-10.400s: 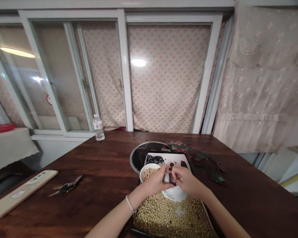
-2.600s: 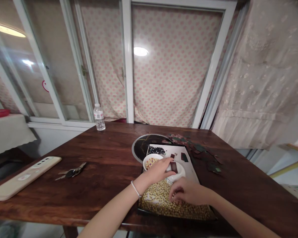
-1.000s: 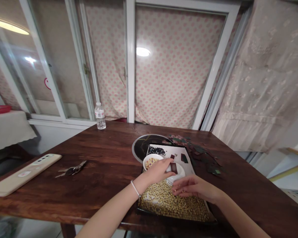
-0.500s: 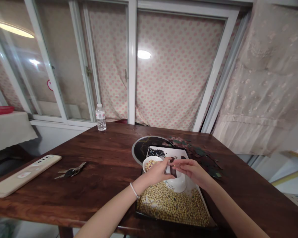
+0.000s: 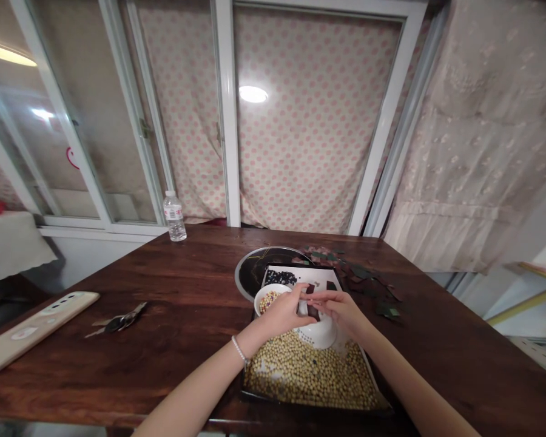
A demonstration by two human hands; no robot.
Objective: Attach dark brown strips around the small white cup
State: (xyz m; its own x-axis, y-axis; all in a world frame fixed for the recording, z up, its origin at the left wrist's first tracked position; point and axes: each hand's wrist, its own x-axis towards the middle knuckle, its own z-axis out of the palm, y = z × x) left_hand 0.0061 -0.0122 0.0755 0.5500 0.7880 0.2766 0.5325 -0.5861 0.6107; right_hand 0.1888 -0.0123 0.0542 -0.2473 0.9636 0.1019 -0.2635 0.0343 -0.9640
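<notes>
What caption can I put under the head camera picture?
Left hand and right hand close together above a tray of small yellowish balls on a dark wooden table.

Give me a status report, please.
Left hand, right hand: close together above tray. Yellow beads: spread across tray's near half. Keys: left, apart from hands.

- White-framed sliding windows (image 5: 228, 121)
- Pink-dotted curtain (image 5: 318, 164) behind the glass
- Pale patterned curtain (image 5: 491, 133) at right
- 3 lights (image 5: 253, 94) showing in the panes
- Brown wooden table (image 5: 177, 276)
- White-clothed side table (image 5: 11, 249) at left
</notes>
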